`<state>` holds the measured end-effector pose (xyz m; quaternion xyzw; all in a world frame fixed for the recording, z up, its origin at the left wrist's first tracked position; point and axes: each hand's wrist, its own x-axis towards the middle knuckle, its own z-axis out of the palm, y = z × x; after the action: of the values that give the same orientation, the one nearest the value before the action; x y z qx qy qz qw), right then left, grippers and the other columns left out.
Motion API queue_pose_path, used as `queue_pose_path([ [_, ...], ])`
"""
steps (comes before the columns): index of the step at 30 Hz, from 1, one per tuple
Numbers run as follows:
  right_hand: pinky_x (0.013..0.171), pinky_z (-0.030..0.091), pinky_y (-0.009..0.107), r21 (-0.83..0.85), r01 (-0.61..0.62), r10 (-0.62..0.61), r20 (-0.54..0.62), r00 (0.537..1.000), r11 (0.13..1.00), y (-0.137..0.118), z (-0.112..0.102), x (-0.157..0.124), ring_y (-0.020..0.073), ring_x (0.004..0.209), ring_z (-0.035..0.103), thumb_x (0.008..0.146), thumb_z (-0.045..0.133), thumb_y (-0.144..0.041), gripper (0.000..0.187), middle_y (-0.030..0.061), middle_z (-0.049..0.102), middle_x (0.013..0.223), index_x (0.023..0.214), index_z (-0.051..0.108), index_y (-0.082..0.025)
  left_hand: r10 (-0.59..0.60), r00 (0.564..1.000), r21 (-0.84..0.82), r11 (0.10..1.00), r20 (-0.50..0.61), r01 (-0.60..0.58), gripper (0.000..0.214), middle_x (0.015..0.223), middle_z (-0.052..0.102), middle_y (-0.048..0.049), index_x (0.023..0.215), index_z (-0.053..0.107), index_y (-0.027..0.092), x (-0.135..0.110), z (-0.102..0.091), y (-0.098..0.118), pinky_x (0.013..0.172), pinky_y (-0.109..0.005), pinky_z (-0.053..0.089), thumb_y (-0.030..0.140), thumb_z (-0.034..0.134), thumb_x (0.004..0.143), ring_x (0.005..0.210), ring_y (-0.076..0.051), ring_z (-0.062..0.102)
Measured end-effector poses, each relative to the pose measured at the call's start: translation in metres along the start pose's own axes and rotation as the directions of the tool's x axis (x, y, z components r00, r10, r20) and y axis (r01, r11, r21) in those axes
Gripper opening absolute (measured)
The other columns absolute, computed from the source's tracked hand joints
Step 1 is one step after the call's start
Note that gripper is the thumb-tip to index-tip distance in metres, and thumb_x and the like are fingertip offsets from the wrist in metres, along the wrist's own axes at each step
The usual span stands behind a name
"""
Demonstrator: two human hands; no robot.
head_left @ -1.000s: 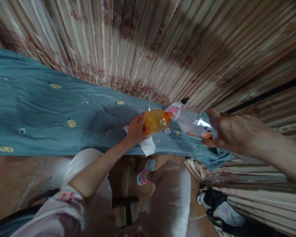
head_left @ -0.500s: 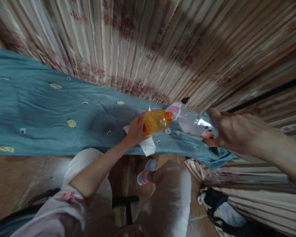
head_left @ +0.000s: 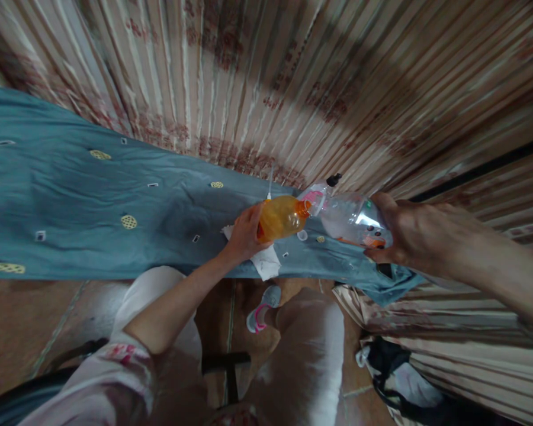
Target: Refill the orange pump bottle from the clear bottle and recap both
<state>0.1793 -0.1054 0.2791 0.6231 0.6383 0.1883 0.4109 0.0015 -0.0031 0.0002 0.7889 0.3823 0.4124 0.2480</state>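
My left hand [head_left: 244, 234] is wrapped round an orange bottle [head_left: 281, 217] full of orange liquid, tilted on its side with its mouth to the right. My right hand [head_left: 411, 236] grips a clear plastic bottle [head_left: 353, 221], also tilted, with its neck pointing left. The two bottle mouths meet above the blue cloth [head_left: 93, 201]. A small white cap [head_left: 301, 235] lies on the cloth just below the mouths. A white tissue [head_left: 264, 260] lies under my left hand at the cloth's front edge.
A spray head with a black tip [head_left: 333, 178] and a thin white tube [head_left: 270, 183] lie behind the bottles. Striped floral curtains [head_left: 249, 77] hang behind and to the right. My knees [head_left: 311, 331], a shoe [head_left: 260, 310] and a black bag [head_left: 391, 378] are below.
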Motion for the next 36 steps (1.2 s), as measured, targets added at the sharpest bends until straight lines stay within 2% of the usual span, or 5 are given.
queue_pose_path([
  [10, 0.049, 0.024, 0.028, 0.016, 0.007, -0.006, -0.036, 0.999, 1.000, -0.0007, 0.0013, -0.0010, 0.0359, 0.073, 0.072, 0.079, 0.062, -0.053, 0.048, 0.0141, 0.074, 0.078, 0.105, 0.045, -0.017, 0.012, 1.000, 0.001, 1.000, -0.011, -0.012, 0.104, 0.143, 0.047, -0.0189, 0.145, 0.023, 0.020, 0.0001, -0.0003, 0.0013, 0.107, -0.053, 0.042, 0.022, 0.081, 0.060, 0.132, -0.036, 0.048],
  [22, 0.050, 0.028, 0.028, 0.020, 0.000, 0.001, -0.041, 0.999, 1.000, -0.0016, 0.0040, -0.0013, 0.0355, 0.073, 0.073, 0.079, 0.064, -0.051, 0.050, 0.0144, 0.074, 0.077, 0.107, 0.045, -0.016, -0.002, 1.000, -0.011, 1.000, 0.008, 0.002, 0.100, 0.142, 0.048, -0.0206, 0.145, 0.027, 0.014, 0.0008, -0.0015, 0.0024, 0.109, -0.053, 0.041, 0.024, 0.080, 0.061, 0.132, -0.037, 0.047],
  [36, 0.048, 0.024, 0.028, 0.004, 0.000, 0.000, -0.064, 0.998, 1.000, -0.0024, 0.0059, -0.0016, 0.0352, 0.068, 0.072, 0.079, 0.061, -0.054, 0.047, 0.0137, 0.073, 0.074, 0.104, 0.045, -0.017, -0.006, 1.000, -0.007, 1.000, 0.002, 0.006, 0.103, 0.143, 0.047, -0.0190, 0.146, 0.025, 0.019, 0.0002, -0.0011, 0.0018, 0.108, -0.055, 0.042, 0.024, 0.081, 0.060, 0.132, -0.037, 0.047],
])
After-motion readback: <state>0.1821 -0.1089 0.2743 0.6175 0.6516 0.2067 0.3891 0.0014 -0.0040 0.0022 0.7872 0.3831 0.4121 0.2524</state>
